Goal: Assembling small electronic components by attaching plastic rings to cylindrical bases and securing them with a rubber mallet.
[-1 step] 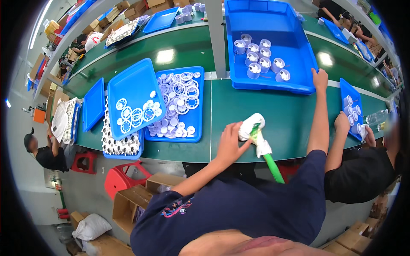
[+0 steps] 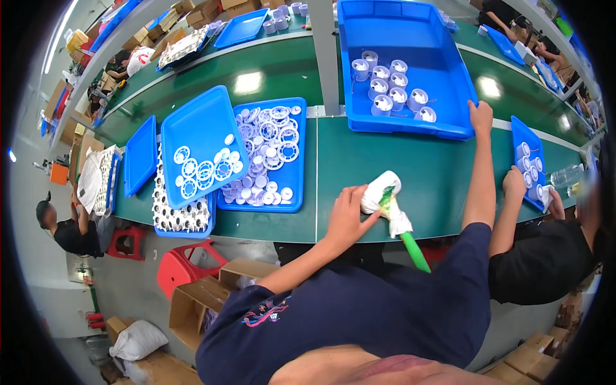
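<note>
My left hand (image 2: 348, 217) is at the front edge of the green table, fingers apart. Its fingertips are right beside, perhaps touching, a hammer-like tool (image 2: 383, 192) with a head wrapped in white cloth and a green handle that juts over the edge. My right hand (image 2: 481, 118) is closed on the right front corner of a big blue tray (image 2: 417, 29). That tray stands raised at the back and holds several small white cups (image 2: 398, 97) with white fan-like parts inside.
Left of me a blue tray (image 2: 295, 186) holds many white rings and caps; another blue tray (image 2: 192, 128) lies tilted against it, over an egg-crate tray (image 2: 173, 212). At right a co-worker's hand (image 2: 513, 183) is beside a smaller blue tray (image 2: 521, 131). A red stool (image 2: 179, 269) stands on the floor.
The cloth-wrapped tool appears shifted very slightly to the right. Both hands stay practically where they were.
</note>
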The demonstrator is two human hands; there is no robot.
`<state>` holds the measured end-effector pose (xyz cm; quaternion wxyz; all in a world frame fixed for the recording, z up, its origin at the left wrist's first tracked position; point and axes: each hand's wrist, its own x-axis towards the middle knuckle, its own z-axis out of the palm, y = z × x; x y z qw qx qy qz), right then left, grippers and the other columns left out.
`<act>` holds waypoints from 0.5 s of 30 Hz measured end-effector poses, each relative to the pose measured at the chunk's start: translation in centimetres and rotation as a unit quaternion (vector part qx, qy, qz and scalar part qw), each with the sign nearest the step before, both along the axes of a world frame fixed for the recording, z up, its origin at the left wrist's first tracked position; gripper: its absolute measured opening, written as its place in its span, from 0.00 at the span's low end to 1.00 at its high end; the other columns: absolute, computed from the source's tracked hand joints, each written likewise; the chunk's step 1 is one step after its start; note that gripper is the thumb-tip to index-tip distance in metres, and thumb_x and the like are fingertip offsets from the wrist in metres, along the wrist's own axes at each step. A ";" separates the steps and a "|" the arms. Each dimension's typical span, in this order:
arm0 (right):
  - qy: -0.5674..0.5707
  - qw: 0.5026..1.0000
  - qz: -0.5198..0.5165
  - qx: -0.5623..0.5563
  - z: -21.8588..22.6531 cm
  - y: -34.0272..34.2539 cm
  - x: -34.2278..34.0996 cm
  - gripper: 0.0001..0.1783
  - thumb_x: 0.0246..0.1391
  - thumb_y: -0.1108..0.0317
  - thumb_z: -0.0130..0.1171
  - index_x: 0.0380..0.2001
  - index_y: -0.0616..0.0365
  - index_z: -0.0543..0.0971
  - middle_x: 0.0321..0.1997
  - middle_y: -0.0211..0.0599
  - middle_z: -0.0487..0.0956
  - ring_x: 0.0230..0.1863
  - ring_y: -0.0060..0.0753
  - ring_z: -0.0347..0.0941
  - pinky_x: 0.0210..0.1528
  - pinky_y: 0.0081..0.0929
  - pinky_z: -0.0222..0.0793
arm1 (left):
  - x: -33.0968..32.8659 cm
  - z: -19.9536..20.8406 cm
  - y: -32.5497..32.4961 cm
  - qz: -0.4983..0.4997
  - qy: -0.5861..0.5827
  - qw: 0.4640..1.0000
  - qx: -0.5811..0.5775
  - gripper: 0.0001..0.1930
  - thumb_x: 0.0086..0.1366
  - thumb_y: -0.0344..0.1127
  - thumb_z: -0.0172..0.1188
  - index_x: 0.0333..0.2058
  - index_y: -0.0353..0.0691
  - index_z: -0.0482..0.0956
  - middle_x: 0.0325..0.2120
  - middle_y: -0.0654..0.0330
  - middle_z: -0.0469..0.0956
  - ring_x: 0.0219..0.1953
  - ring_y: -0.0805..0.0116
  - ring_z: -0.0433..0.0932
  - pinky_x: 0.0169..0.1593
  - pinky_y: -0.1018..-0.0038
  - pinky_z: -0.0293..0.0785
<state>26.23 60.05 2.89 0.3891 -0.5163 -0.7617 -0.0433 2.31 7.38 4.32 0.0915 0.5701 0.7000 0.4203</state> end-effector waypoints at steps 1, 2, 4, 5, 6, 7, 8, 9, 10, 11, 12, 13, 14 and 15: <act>-0.004 1.000 0.000 -0.005 -0.4 0.1 0.2 0.38 0.61 0.32 0.55 0.28 0.63 0.81 0.35 0.59 0.83 0.39 0.69 0.79 0.46 0.60 0.74 | 0.5 0.2 -0.4 -0.010 -0.003 1.000 -0.014 0.38 0.59 0.46 0.76 0.62 0.34 0.69 0.53 0.44 0.72 0.53 0.43 0.75 0.55 0.53 0.73; 0.002 0.998 0.006 -0.061 0.1 0.3 -0.2 0.37 0.61 0.32 0.56 0.31 0.63 0.82 0.38 0.59 0.84 0.41 0.68 0.80 0.48 0.61 0.74 | 0.6 0.1 -0.3 -0.008 -0.005 1.000 -0.017 0.38 0.59 0.46 0.76 0.62 0.34 0.69 0.53 0.44 0.72 0.53 0.43 0.75 0.55 0.53 0.73; 0.005 0.993 0.009 -0.117 0.8 -0.1 -0.3 0.37 0.60 0.32 0.57 0.34 0.63 0.83 0.40 0.59 0.84 0.43 0.67 0.80 0.50 0.62 0.74 | 0.8 -0.3 -0.1 -0.013 0.003 1.000 -0.009 0.37 0.58 0.47 0.77 0.58 0.33 0.70 0.49 0.46 0.72 0.51 0.44 0.75 0.52 0.53 0.73; 0.000 0.993 -0.004 -0.120 1.2 -0.5 -0.5 0.35 0.61 0.35 0.58 0.35 0.64 0.82 0.41 0.59 0.84 0.44 0.67 0.80 0.50 0.61 0.74 | 0.8 -0.3 -0.1 -0.012 0.003 1.000 -0.008 0.37 0.58 0.47 0.77 0.58 0.33 0.70 0.49 0.46 0.72 0.51 0.44 0.75 0.52 0.53 0.73; -0.006 0.992 -0.017 -0.123 1.6 -1.0 -0.7 0.33 0.63 0.38 0.58 0.35 0.65 0.82 0.42 0.59 0.83 0.45 0.66 0.80 0.50 0.59 0.74 | 0.7 -0.3 -0.1 -0.011 0.003 1.000 -0.009 0.37 0.58 0.47 0.77 0.58 0.33 0.70 0.48 0.46 0.72 0.50 0.44 0.75 0.51 0.54 0.73; -0.010 0.991 -0.032 -0.126 2.0 -1.5 -0.8 0.32 0.64 0.40 0.59 0.35 0.66 0.82 0.43 0.59 0.83 0.46 0.65 0.79 0.50 0.58 0.74 | 0.7 -0.2 0.0 -0.011 0.004 1.000 -0.008 0.36 0.58 0.46 0.77 0.57 0.32 0.70 0.47 0.47 0.72 0.49 0.44 0.75 0.51 0.54 0.73; -0.016 0.990 -0.046 -0.130 2.2 -2.2 -0.8 0.30 0.65 0.43 0.60 0.36 0.67 0.81 0.44 0.59 0.82 0.48 0.65 0.79 0.50 0.57 0.74 | 0.7 -0.3 -0.1 -0.011 0.003 1.000 -0.008 0.36 0.58 0.46 0.77 0.57 0.32 0.70 0.47 0.47 0.72 0.49 0.44 0.75 0.51 0.54 0.73; -0.021 0.989 -0.061 -0.133 2.3 -2.8 -0.8 0.29 0.67 0.46 0.60 0.36 0.68 0.81 0.45 0.59 0.82 0.49 0.64 0.79 0.50 0.55 0.74 | 0.7 -0.5 -0.1 -0.012 0.015 1.000 0.000 0.36 0.57 0.46 0.77 0.57 0.32 0.70 0.47 0.46 0.73 0.49 0.44 0.75 0.51 0.55 0.72; -0.021 0.989 -0.061 -0.133 2.5 -3.5 -0.9 0.29 0.67 0.46 0.60 0.36 0.68 0.81 0.45 0.59 0.82 0.49 0.64 0.79 0.50 0.55 0.74 | 0.7 -0.7 0.0 -0.013 0.028 0.999 0.007 0.36 0.57 0.46 0.78 0.57 0.32 0.70 0.48 0.46 0.73 0.49 0.44 0.75 0.50 0.55 0.72; -0.001 0.994 -0.055 -0.099 2.6 -4.3 -0.6 0.29 0.67 0.45 0.59 0.36 0.68 0.81 0.45 0.59 0.82 0.49 0.64 0.79 0.50 0.55 0.74 | 0.8 -0.8 -0.1 -0.014 0.026 1.000 0.008 0.36 0.57 0.46 0.78 0.57 0.32 0.70 0.48 0.46 0.73 0.49 0.44 0.75 0.50 0.55 0.72; 0.020 0.997 -0.048 -0.065 2.7 -5.0 -0.4 0.30 0.68 0.44 0.58 0.36 0.68 0.81 0.44 0.59 0.82 0.48 0.64 0.79 0.50 0.56 0.74 | 0.7 -1.0 0.0 -0.015 0.023 1.000 0.008 0.37 0.56 0.46 0.78 0.58 0.33 0.70 0.49 0.46 0.74 0.50 0.45 0.75 0.53 0.55 0.71; 0.018 0.997 -0.048 -0.065 2.8 -5.7 -0.5 0.30 0.68 0.44 0.58 0.36 0.68 0.81 0.44 0.59 0.82 0.48 0.64 0.79 0.50 0.56 0.74 | 0.8 -1.1 -0.1 -0.014 0.019 1.000 0.007 0.38 0.56 0.45 0.79 0.58 0.33 0.70 0.50 0.45 0.74 0.52 0.45 0.75 0.56 0.55 0.71; 0.016 0.997 -0.059 -0.049 2.9 -6.0 -0.5 0.30 0.68 0.44 0.58 0.36 0.68 0.81 0.44 0.59 0.82 0.48 0.65 0.79 0.49 0.56 0.73 | 0.9 -0.3 -0.2 -0.016 0.018 1.000 0.009 0.38 0.56 0.45 0.79 0.58 0.33 0.70 0.50 0.45 0.74 0.52 0.45 0.75 0.56 0.55 0.71; 0.014 0.997 -0.068 -0.032 3.0 -6.3 -0.4 0.30 0.68 0.44 0.57 0.36 0.67 0.81 0.44 0.60 0.82 0.47 0.65 0.79 0.48 0.57 0.73 | 1.0 0.5 -0.4 0.003 -0.002 0.998 0.058 0.35 0.57 0.43 0.78 0.58 0.34 0.71 0.51 0.46 0.75 0.53 0.46 0.75 0.57 0.56 0.72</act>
